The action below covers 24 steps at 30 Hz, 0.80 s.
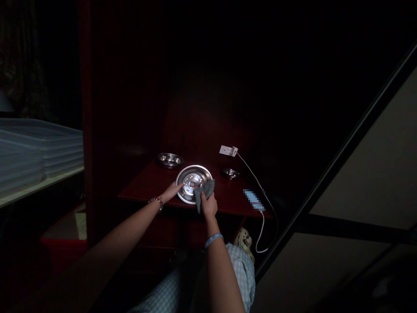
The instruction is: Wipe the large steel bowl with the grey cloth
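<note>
A shiny metal basin (184, 177) with a small label in its middle is tilted up toward me above the dark red desk. My left hand (173, 191) grips its left rim, thumb over the inner side. In my right hand (209, 206) is a grey cloth (205, 189), bunched against the basin's lower right rim. Behind the basin to the left, a metal bowl (170, 160) rests on the desk. A smaller metal bowl (230, 174) stands to the right.
The desk (137, 187) meets a dark back panel with a white socket (228, 151). A white cable (257, 180) hangs from it, near a blurred-out phone-like object (254, 200). Stacked clear plastic boxes (58, 148) stand left. A dark slanted frame (306, 213) borders the right.
</note>
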Each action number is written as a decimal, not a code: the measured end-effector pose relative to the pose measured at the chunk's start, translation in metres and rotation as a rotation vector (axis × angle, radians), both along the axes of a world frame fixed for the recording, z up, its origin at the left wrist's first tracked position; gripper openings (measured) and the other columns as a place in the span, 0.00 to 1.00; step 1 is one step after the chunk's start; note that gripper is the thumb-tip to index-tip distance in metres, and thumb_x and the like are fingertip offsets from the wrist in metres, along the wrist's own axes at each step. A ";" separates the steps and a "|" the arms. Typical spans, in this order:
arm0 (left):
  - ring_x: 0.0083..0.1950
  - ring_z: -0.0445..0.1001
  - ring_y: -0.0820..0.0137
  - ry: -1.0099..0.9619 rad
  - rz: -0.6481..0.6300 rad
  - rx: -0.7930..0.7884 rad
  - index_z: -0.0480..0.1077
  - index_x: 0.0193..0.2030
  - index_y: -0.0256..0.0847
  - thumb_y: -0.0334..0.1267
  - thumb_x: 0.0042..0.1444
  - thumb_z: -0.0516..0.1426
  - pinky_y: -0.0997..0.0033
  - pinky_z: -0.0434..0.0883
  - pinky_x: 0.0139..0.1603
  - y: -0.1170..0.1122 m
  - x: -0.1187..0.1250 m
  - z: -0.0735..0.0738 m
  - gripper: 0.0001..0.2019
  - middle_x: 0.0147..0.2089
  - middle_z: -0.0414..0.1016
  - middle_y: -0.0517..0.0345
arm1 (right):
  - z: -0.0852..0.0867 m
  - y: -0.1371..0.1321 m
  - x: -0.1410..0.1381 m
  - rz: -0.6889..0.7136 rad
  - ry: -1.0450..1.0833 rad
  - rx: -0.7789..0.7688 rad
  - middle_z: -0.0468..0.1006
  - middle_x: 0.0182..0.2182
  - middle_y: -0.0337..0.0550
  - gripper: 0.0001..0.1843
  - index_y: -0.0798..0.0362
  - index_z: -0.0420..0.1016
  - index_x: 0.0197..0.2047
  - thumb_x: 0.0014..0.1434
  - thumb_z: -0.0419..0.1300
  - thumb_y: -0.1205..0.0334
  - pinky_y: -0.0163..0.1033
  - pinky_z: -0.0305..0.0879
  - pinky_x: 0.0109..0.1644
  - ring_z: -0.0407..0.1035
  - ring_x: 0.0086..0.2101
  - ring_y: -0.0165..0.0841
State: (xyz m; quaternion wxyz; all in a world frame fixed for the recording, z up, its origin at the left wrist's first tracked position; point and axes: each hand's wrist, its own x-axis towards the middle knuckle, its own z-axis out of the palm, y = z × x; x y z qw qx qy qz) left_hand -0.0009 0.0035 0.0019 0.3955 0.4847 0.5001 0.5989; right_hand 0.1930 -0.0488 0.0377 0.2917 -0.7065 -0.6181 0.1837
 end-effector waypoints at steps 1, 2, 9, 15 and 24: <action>0.57 0.81 0.50 -0.005 0.001 0.001 0.77 0.46 0.32 0.37 0.55 0.61 0.54 0.75 0.61 0.000 0.000 0.000 0.15 0.51 0.85 0.38 | 0.000 0.000 0.000 0.001 -0.001 0.002 0.81 0.56 0.59 0.28 0.58 0.66 0.67 0.73 0.51 0.47 0.45 0.71 0.57 0.78 0.54 0.45; 0.58 0.81 0.51 -0.009 0.004 0.006 0.77 0.47 0.32 0.36 0.55 0.60 0.54 0.75 0.62 0.001 0.000 -0.001 0.15 0.52 0.84 0.38 | -0.001 0.000 0.000 0.000 -0.003 0.005 0.81 0.55 0.59 0.28 0.58 0.67 0.67 0.73 0.51 0.47 0.45 0.71 0.57 0.78 0.54 0.45; 0.62 0.79 0.52 0.007 0.028 0.052 0.77 0.50 0.33 0.33 0.53 0.63 0.54 0.72 0.66 0.004 -0.002 -0.004 0.17 0.56 0.83 0.39 | -0.001 0.000 0.000 0.001 -0.014 0.013 0.81 0.55 0.59 0.27 0.57 0.67 0.66 0.73 0.51 0.48 0.45 0.72 0.56 0.79 0.53 0.45; 0.64 0.77 0.52 0.032 0.004 0.063 0.78 0.48 0.35 0.30 0.47 0.67 0.52 0.69 0.69 0.001 -0.003 0.000 0.19 0.52 0.85 0.43 | 0.001 -0.001 -0.001 0.005 -0.026 0.012 0.81 0.56 0.59 0.29 0.58 0.64 0.68 0.74 0.50 0.47 0.45 0.72 0.56 0.78 0.54 0.45; 0.63 0.78 0.54 0.073 0.031 0.064 0.77 0.50 0.34 0.24 0.47 0.64 0.53 0.70 0.69 -0.008 0.000 0.010 0.20 0.53 0.84 0.44 | 0.002 -0.003 -0.001 0.013 -0.017 0.022 0.82 0.54 0.58 0.28 0.56 0.64 0.68 0.74 0.50 0.47 0.45 0.71 0.56 0.78 0.53 0.46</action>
